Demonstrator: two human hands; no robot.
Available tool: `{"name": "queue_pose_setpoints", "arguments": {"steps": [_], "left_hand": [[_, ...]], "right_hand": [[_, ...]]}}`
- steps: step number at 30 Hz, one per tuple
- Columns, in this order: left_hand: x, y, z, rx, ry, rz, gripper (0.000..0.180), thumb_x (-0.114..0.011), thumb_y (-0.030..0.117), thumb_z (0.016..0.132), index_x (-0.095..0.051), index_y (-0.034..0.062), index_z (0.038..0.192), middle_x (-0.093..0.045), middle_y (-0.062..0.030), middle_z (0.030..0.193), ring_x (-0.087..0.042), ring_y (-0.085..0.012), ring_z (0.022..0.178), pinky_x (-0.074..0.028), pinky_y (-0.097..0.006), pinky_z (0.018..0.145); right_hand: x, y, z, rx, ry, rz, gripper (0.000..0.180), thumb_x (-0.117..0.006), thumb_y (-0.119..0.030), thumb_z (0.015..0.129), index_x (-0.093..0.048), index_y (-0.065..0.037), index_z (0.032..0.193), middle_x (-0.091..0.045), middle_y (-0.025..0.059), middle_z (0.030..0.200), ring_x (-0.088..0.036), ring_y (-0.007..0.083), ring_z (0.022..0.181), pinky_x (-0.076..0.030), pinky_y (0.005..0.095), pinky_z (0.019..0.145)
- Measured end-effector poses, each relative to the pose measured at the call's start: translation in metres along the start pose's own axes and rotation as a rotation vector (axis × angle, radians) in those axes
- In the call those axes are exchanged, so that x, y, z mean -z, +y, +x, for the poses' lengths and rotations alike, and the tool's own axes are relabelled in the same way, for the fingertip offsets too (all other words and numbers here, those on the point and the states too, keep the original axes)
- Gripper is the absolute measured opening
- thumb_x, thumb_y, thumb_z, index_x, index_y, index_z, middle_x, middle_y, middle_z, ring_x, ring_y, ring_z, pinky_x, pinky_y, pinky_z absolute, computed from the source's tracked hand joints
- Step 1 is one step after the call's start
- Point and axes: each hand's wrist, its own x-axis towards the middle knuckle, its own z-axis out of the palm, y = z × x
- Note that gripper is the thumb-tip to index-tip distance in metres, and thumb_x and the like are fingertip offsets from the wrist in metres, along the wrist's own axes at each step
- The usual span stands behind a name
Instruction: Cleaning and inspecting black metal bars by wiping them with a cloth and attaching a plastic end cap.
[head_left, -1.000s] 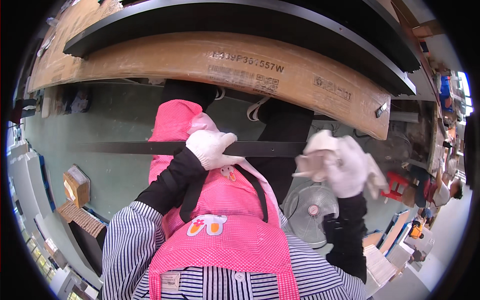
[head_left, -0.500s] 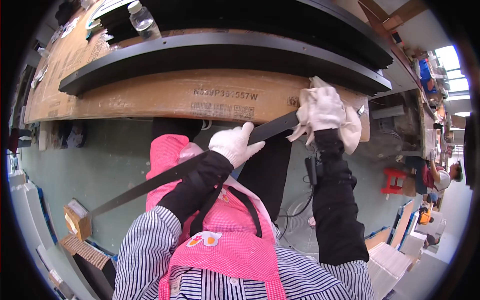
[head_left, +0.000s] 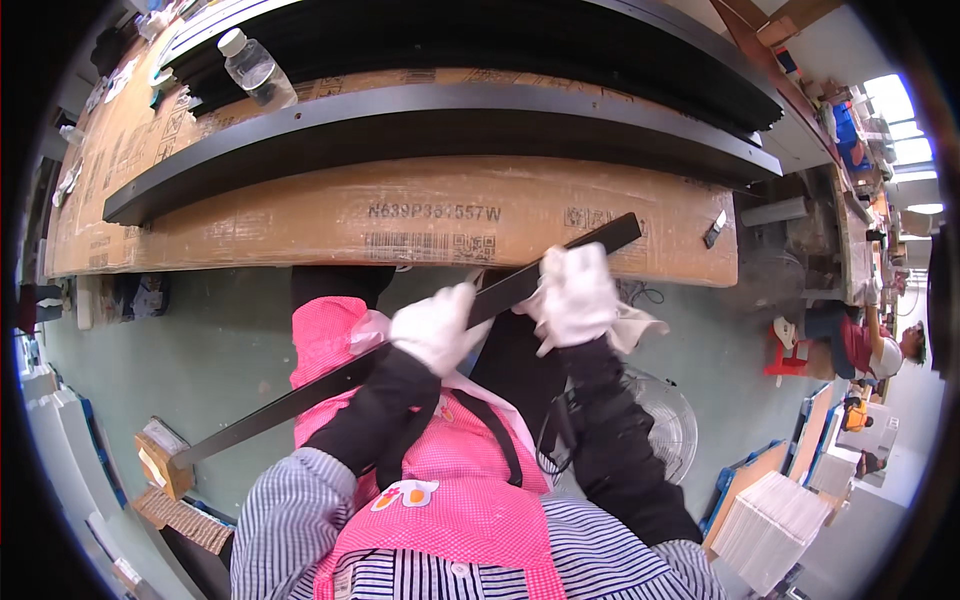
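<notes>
A long flat black bar [head_left: 290, 402] runs slantwise across my front, its far right end over the edge of the cardboard-covered bench. My left hand [head_left: 437, 328], in a white glove, is closed round the bar near its middle. Farther right, my gloved right hand [head_left: 578, 292] is slightly blurred and presses a bunched off-white cloth [head_left: 640, 328] against the bar. Part of the cloth hangs loose beside that hand. The bar's lower left end meets a small wooden block [head_left: 165, 460], though whether it rests on it I cannot tell.
On the brown cardboard [head_left: 330, 215] lies another long black bar [head_left: 430, 118], with more black profiles [head_left: 500, 45] behind. A clear bottle [head_left: 258, 72] stands among them. A small cutter [head_left: 714, 230] is at the right. A floor fan [head_left: 665, 425] stands below; a person [head_left: 870, 345] works far right.
My right hand and the cloth have slid left along the bar, uncovering its right end. My left hand has shifted slightly left, its fingers now closer round the bar.
</notes>
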Motion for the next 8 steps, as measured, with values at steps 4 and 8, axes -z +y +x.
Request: {"name": "queue_pose_setpoints", "arguments": {"steps": [4,8], "left_hand": [[0.051,-0.066,-0.075,0.083,-0.101,-0.022,0.040,-0.082,0.036,0.083,-0.069,0.0097,0.110,-0.073,-0.0155,0.089,-0.074,-0.0360,0.079,-0.059,-0.047,0.069],[0.098,-0.114,-0.149,0.227,-0.137,0.041,0.040,-0.086,0.034,0.079,-0.070,0.0115,0.108,-0.075,-0.0144,0.089,-0.076,-0.0332,0.083,-0.060,-0.046,0.075]], "right_hand": [[-0.010,0.091,0.012,-0.499,-0.096,-0.087,0.021,-0.060,-0.029,0.102,-0.060,-0.008,0.104,-0.060,0.0182,0.108,-0.067,0.0412,0.093,-0.057,0.0514,0.079],[-0.015,0.116,0.022,-0.641,-0.183,-0.175,0.028,-0.069,-0.031,0.097,-0.058,-0.006,0.106,-0.061,0.0217,0.112,-0.066,0.0461,0.103,-0.056,0.0525,0.086]]}}
